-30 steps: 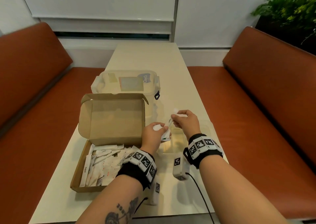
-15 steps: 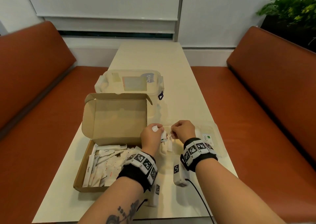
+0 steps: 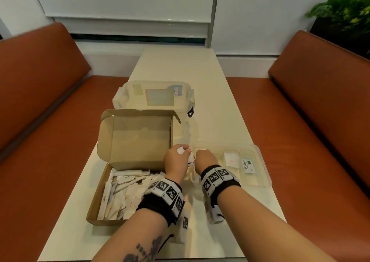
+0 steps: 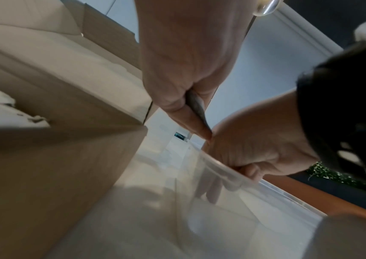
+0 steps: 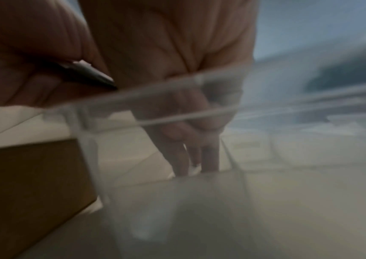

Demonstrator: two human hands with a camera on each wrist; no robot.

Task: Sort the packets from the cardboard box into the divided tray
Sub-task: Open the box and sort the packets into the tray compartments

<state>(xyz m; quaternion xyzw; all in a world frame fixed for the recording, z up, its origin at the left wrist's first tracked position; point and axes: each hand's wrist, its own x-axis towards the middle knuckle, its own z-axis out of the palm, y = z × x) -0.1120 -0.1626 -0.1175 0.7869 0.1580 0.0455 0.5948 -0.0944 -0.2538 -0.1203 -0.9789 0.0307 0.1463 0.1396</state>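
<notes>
The open cardboard box [image 3: 94, 201] lies at the left with several white packets [image 3: 124, 193] inside. To its right sits the clear divided tray [image 3: 264, 167], which holds a red-printed packet [image 3: 231, 158] and a Stevia packet [image 3: 248, 164]. My left hand [image 3: 178, 161] hovers by the tray's left end and grips a few white packets [image 3: 191, 158], seen edge-on in the left wrist view [image 4: 196, 106]. My right hand [image 3: 204, 158] reaches down into the tray's leftmost compartment. Its fingertips [image 5: 208, 163] pinch a small white packet [image 5: 194, 167] near the floor, blurred.
A lidded clear plastic container [image 3: 154, 95] stands behind the box's raised lid [image 3: 136, 139]. Orange benches [image 3: 300, 141] flank the narrow cream table [image 3: 180, 65]. A plant [image 3: 344, 3] stands at the back right. Cables run from the wrist cameras at the near table edge.
Both hands came down from above the table to the tray. The right hand, which held a stick packet up, now reaches into the left compartment. The left hand keeps its packets.
</notes>
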